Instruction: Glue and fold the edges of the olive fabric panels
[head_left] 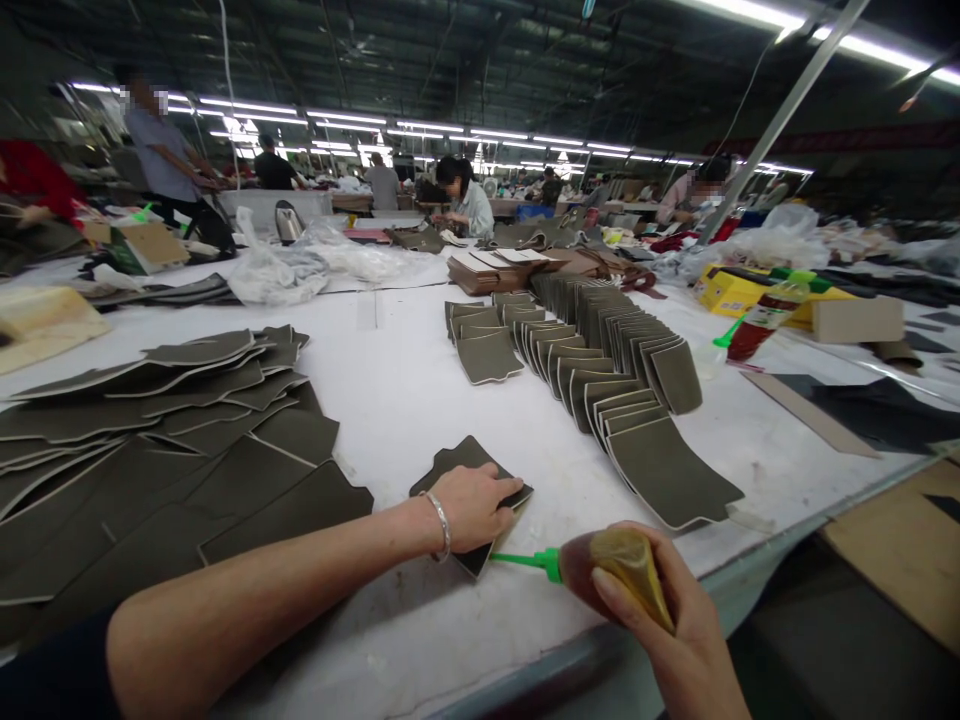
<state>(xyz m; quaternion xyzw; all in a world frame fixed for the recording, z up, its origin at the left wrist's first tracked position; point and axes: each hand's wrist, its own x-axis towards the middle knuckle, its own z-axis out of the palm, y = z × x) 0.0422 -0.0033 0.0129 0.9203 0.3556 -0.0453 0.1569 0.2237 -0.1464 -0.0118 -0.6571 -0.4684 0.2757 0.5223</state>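
Observation:
A dark olive-grey sheet piece [456,456] with a pale edge lies on the white tabletop in front of me. My left hand [472,503], with a bracelet at the wrist, rests flat on it, fingers stretched out. Wrapped round a squeeze bottle [611,570] of amber-brown liquid is my right hand [667,610]. The bottle is tilted on its side, and its long green nozzle tip meets the sheet's near right edge. A loose pile of similar pieces [172,430] spreads out at the left. More pieces [667,460] stand fanned in overlapping rows to the right.
Brown stacked pieces [495,268] and clear plastic bags [292,265] lie farther back. At the right stand another bottle [765,318] with a green cap and a yellow box [735,290]. The table's front edge [555,665] runs close below my hands. Several people work in the background.

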